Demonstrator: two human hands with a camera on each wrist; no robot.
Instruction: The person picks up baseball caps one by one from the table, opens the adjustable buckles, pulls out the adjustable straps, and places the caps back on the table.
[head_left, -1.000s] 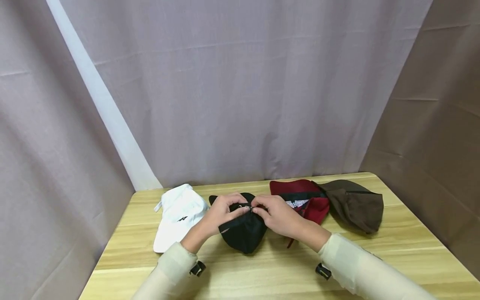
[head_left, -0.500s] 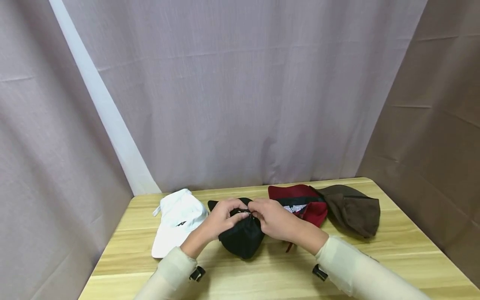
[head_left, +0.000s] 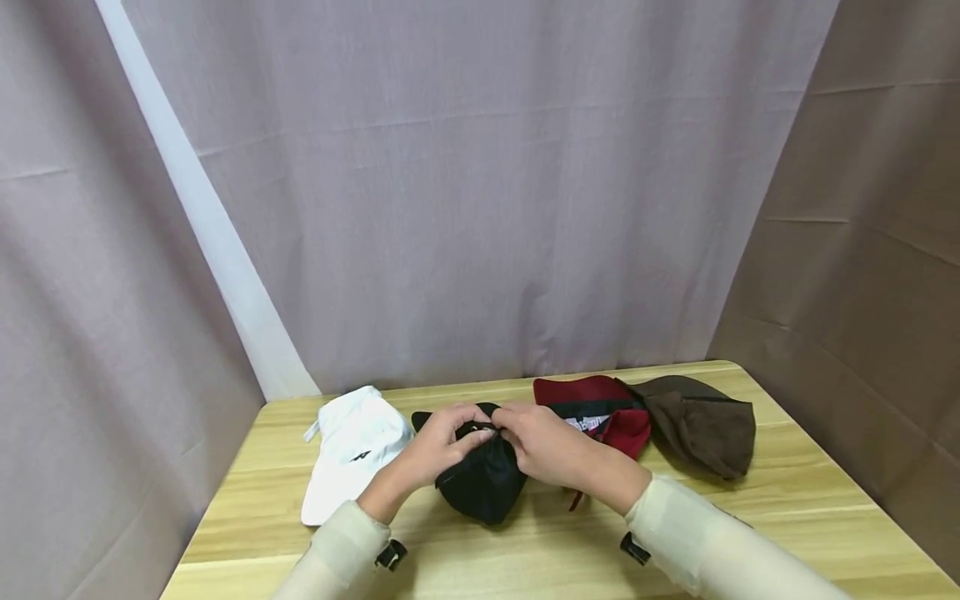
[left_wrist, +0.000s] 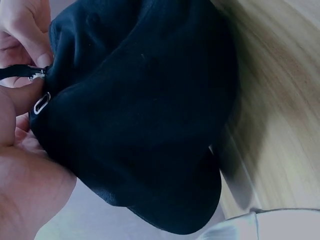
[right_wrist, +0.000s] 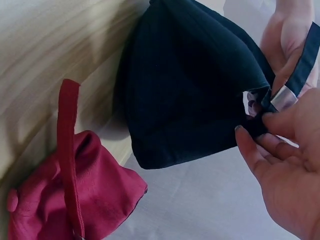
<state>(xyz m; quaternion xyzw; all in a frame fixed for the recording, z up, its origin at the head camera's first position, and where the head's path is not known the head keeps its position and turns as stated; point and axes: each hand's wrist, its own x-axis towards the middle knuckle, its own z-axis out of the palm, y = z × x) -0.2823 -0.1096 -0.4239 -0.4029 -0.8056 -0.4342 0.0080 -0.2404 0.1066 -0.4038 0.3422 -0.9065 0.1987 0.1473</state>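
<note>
Both hands work at the back of a black cap (head_left: 483, 492) in the middle of the table. My left hand (head_left: 444, 446) pinches the adjuster strap with thumb and fingers. From the other side my right hand (head_left: 551, 446) pinches the strap close beside it. In the right wrist view, a metal clasp (right_wrist: 284, 98) sits on the black strap (right_wrist: 305, 60), whose end sticks up past the fingers. A small metal eyelet (left_wrist: 42, 104) shows on the cap's edge in the left wrist view. The cap's peak (left_wrist: 185, 210) points away from me.
A white cap (head_left: 360, 442) lies to the left. On the right, a dark red cap (head_left: 626, 429) with its strap (right_wrist: 70, 150) loose lies against a brown cap (head_left: 708, 425). Grey curtains (head_left: 450, 208) stand behind the wooden table (head_left: 247, 500).
My fingers have drawn closer together at the strap. The strap's tail, seen a second ago stretching out below my left hand, is now out of sight in the head view. The other caps stay put.
</note>
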